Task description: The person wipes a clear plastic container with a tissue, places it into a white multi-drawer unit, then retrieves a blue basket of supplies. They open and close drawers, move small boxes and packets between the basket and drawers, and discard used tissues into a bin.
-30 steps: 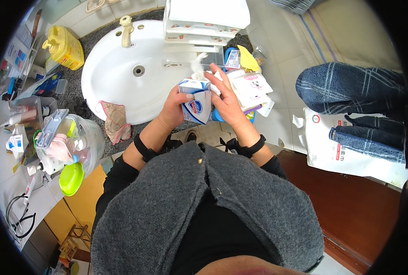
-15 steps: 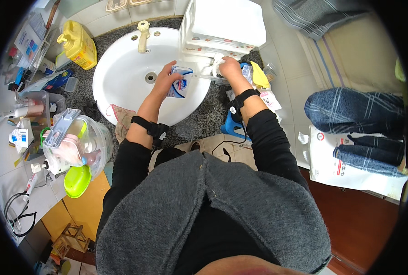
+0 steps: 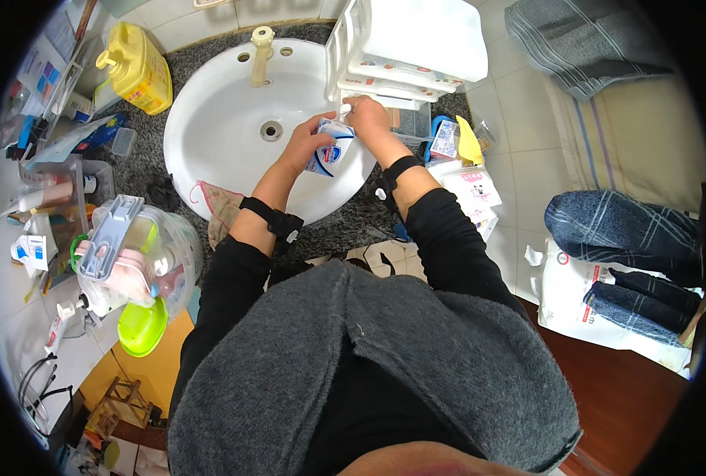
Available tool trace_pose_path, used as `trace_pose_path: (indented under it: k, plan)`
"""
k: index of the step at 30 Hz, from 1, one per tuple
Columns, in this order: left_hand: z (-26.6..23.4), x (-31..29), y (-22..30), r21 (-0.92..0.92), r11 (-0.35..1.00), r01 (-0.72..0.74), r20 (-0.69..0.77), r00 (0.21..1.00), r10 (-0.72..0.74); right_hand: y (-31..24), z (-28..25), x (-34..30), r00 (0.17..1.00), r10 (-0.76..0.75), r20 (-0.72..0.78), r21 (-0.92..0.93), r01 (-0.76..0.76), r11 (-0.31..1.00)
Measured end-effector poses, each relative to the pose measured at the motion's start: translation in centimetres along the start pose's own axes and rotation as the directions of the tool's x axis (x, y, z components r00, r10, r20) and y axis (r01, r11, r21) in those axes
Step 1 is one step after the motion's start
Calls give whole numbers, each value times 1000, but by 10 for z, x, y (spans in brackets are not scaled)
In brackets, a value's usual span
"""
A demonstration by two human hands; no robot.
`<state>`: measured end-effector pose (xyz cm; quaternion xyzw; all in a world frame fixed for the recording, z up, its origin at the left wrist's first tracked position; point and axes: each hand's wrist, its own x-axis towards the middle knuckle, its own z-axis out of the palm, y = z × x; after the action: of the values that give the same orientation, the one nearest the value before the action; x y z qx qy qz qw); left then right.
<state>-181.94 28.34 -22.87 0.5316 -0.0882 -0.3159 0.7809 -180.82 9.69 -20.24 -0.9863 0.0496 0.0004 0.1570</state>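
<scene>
My left hand is closed around a blue-and-white box, apparently a soap box, held over the right side of the white sink. Close beside it, my right hand is closed, with a small white piece at its fingertips near the box's upper end. What that piece is, I cannot make out. Just right of the right hand, a clear drawer sticks out from under the white drawer unit, with something pinkish inside.
A beige faucet stands behind the basin, and a yellow jug at back left. A cloth drapes over the sink's front-left rim. Clear tubs crowd the left; packets and a yellow item lie right.
My right hand has moved left from the drawer to the box, and the crumpled white piece it held shows less. My left hand holds the box tilted, a little farther right in view.
</scene>
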Motion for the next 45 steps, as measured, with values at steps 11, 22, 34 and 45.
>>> trace_pose_path:
  k: [11,22,34,45]
  plan:
    - [-2,10,10,489,827,-279,40,954,298,76,-27,-11,928,289,-233,-10,-300,954]
    - [20,7,24,798,361,-483,376,867,328,84,-11,7,844,499,-197,96,-490,866]
    - [27,14,13,761,359,-541,417,831,368,27,6,23,994,102,22,118,-104,988]
    - [52,0,11,807,382,-451,298,869,396,56,-69,-12,999,48,17,484,-50,873]
